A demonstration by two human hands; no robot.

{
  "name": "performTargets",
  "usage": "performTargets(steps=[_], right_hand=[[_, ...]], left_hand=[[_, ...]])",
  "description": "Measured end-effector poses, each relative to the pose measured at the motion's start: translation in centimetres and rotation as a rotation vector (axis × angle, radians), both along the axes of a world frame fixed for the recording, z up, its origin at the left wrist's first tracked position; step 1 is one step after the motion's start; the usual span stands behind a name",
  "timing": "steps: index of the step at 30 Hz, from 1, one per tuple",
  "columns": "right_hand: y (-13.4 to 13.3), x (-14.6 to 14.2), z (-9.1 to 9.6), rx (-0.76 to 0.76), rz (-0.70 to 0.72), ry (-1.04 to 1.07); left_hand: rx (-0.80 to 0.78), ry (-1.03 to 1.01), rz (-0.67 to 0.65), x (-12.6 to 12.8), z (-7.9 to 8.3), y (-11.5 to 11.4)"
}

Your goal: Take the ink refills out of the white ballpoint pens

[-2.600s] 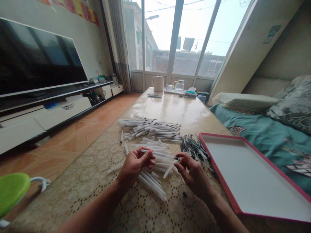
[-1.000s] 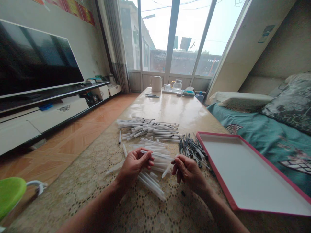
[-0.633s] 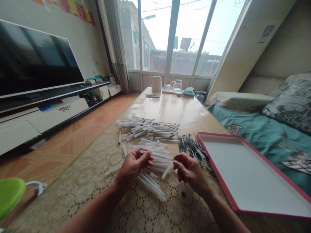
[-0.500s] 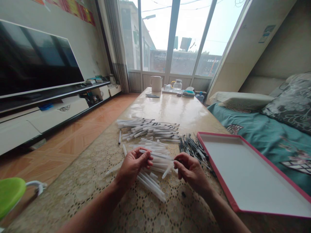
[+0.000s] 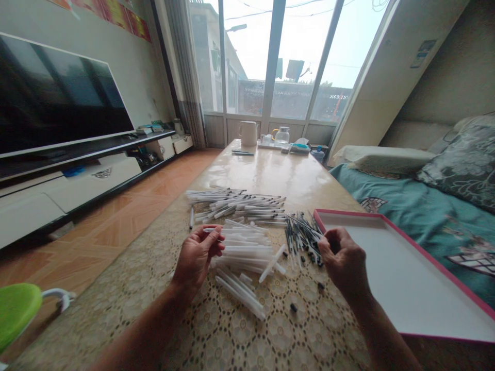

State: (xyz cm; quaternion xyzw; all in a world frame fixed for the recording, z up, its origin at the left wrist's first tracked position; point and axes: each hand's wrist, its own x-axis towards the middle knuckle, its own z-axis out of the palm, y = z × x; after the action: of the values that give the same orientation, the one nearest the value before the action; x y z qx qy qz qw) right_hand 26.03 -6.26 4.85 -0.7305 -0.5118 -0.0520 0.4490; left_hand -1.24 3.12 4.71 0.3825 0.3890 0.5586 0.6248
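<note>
My left hand (image 5: 198, 254) pinches a white pen barrel (image 5: 212, 230) at the left edge of a heap of empty white barrels (image 5: 247, 252). Further right, my right hand (image 5: 342, 257) is curled over the pile of dark pen refills (image 5: 303, 236), its fingertips pinching one refill. A row of assembled white pens (image 5: 235, 203) lies beyond the barrels on the table. Small black caps (image 5: 294, 307) are scattered on the lace tablecloth (image 5: 232, 330) near me.
A shallow white tray with a red rim (image 5: 390, 273) lies at the right. A white jug (image 5: 248, 132), a glass teapot (image 5: 282, 135) and small items stand at the table's far end. A TV sits at left, a teal-covered sofa at right, a green stool (image 5: 17, 308) at bottom left.
My hands have parted. The right hand left the barrel and moved right to the refill pile. The left hand drew its barrel to the left and slightly further away.
</note>
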Motion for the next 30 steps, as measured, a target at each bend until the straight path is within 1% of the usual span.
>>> performTargets(steps=[2,4,7,9,11,13,14,15,16,18,19,20,24,27,30], right_hand=[[0.2,0.4,-0.6,-0.05,-0.151,-0.119],[0.5,0.9,-1.3,-0.114,-0.243,-0.209],[0.8,1.6,-1.9,-0.163,-0.309,-0.347],[1.0,1.9,-1.9,-0.137,-0.315,-0.433],[1.1,1.6,-1.8,-0.063,-0.275,-0.451],[1.1,0.5,-1.6,0.008,-0.173,-0.366],[1.2,-0.3,-1.4,0.018,-0.101,-0.301],[1.2,-1.1,-1.3,-0.014,-0.018,-0.232],[1.3,-2.0,-1.1,-0.084,0.07,-0.184],[1.7,-3.4,-0.8,-0.267,0.218,-0.19],[2.1,-3.8,-0.5,-0.325,0.26,-0.21],[2.6,-4.0,-0.3,-0.366,0.284,-0.239],[5.6,-3.6,0.3,-0.428,0.289,-0.355],[7.9,-3.5,0.0,-0.474,0.315,-0.451],[9.4,-3.9,-0.6,-0.487,0.308,-0.518]], left_hand=[[0.049,0.103,-0.07,0.3,-0.2,-0.2],[0.096,0.195,-0.123,0.7,-0.4,-0.5],[0.129,0.267,-0.114,0.9,-0.4,-0.7],[0.143,0.284,-0.081,0.9,-0.4,-0.7],[0.168,0.303,-0.052,1.0,-0.4,-0.7],[0.199,0.325,-0.031,1.1,-0.5,-0.8],[0.214,0.336,-0.027,1.2,-0.6,-0.9],[0.227,0.342,-0.026,1.3,-0.6,-1.1],[0.238,0.345,-0.028,1.4,-0.6,-1.2],[0.253,0.341,-0.03,1.5,-0.6,-1.4],[0.257,0.335,-0.027,1.5,-0.5,-1.4],[0.257,0.327,-0.019,1.5,-0.5,-1.5],[0.237,0.297,0.003,1.3,-0.6,-1.3],[0.232,0.301,0.001,1.1,-0.7,-1.1],[0.236,0.312,-0.006,1.1,-0.8,-1.1]])
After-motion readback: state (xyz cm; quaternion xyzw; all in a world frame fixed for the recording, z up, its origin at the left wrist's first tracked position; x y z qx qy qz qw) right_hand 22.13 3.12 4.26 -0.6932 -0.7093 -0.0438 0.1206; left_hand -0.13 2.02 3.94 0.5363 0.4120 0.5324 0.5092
